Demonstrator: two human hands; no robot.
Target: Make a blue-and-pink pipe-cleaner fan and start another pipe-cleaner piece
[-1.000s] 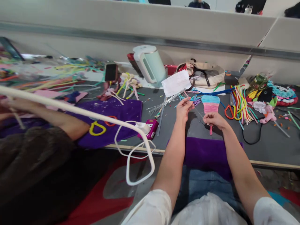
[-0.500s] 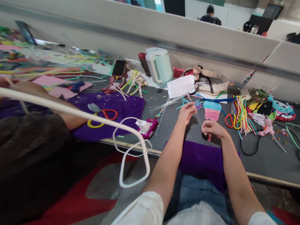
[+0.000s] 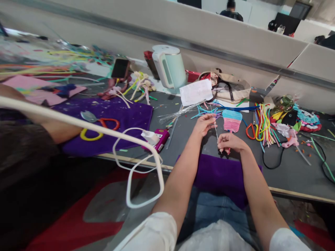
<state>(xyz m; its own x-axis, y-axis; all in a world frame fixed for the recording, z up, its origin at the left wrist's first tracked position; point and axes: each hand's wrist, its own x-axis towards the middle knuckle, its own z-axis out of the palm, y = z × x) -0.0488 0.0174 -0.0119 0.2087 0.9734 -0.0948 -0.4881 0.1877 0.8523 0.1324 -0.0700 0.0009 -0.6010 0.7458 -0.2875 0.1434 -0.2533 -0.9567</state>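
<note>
A thin silvery wire (image 3: 216, 130) runs between my hands above the dark table. My left hand (image 3: 204, 125) pinches it near its upper part, and the tip sticks up past the fingers. Lower down, my right hand (image 3: 230, 142) is closed around the wire's other end. A small pink piece (image 3: 227, 151) pokes out under the right fingers; whether it is joined to the wire I cannot tell. Just beyond my hands lies a blue-and-pink panel of pipe cleaners (image 3: 232, 121). Blue and purple pipe cleaners (image 3: 206, 111) lie behind my left hand.
A bundle of wires (image 3: 180, 113), a power strip (image 3: 161, 138) and a kettle (image 3: 170, 68) stand to the left. Scissors (image 3: 250, 131) and colourful pipe cleaners (image 3: 267, 122) lie right. A purple cloth (image 3: 220, 174) covers the near edge. A co-worker's arm (image 3: 54, 129) and white cable (image 3: 104, 130) are at left.
The view has shifted slightly, so the table things sit further left. The wire between my hands now stands more upright, with its tip showing above my left fingers. Both hands keep hold.
</note>
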